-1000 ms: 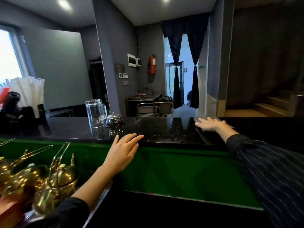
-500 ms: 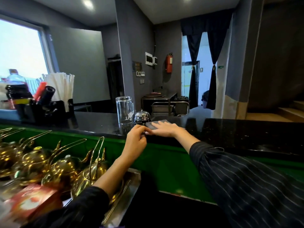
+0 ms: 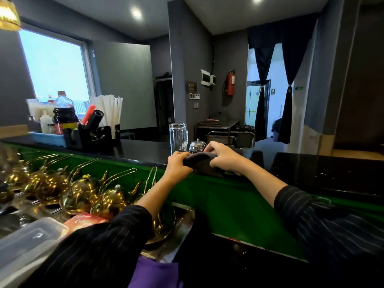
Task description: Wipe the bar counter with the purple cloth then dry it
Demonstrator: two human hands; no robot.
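Observation:
Both of my hands grip a dark grey cloth [image 3: 200,163] at the near edge of the black bar counter [image 3: 324,171]. My left hand [image 3: 177,163] pinches its left end. On the cloth's right end my right hand [image 3: 223,157] closes from above, and the middle bulges up between them. A purple cloth [image 3: 158,274] lies low at the bottom of the view, below my left sleeve, with neither hand on it.
An upturned glass [image 3: 178,136] and a metal call bell [image 3: 197,145] stand just behind my hands. A black caddy with straws [image 3: 97,132] and a bottle tray [image 3: 48,138] sit far left on the counter. Several brass teapots [image 3: 83,192] crowd the lower shelf at left.
My right hand slid the dark cloth leftward along the counter to the glass and bell. My left hand came up to meet it, and both now bunch the cloth at the edge.

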